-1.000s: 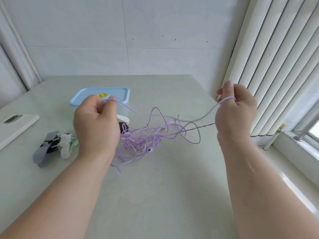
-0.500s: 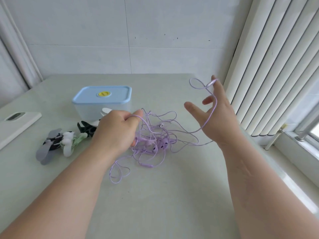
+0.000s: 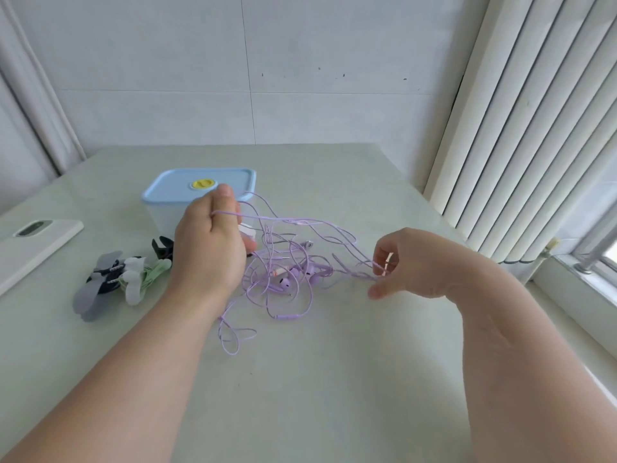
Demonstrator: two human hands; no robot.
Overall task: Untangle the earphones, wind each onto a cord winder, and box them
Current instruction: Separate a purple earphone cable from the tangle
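Note:
A tangle of lilac earphones (image 3: 289,272) lies on the pale green table (image 3: 317,379) between my hands. My left hand (image 3: 210,248) is raised above its left side, fingers closed on a cord strand looped over the hand. My right hand (image 3: 405,262) is low at the tangle's right edge, pinching a cord end between thumb and fingers. Several fish-shaped cord winders (image 3: 117,282), grey, white, green and black, lie in a heap to the left. The box (image 3: 187,195) with a blue lid and yellow knob stands shut behind my left hand.
A white phone-like slab (image 3: 33,242) lies at the table's left edge. Vertical blinds (image 3: 534,128) and a window sill (image 3: 584,295) run along the right side. A tiled wall stands behind the table.
My right hand dropped from high and open, cord draped over a finger, down to the tangle and pinched a cord. My left hand rose slightly toward the box, still holding its strand.

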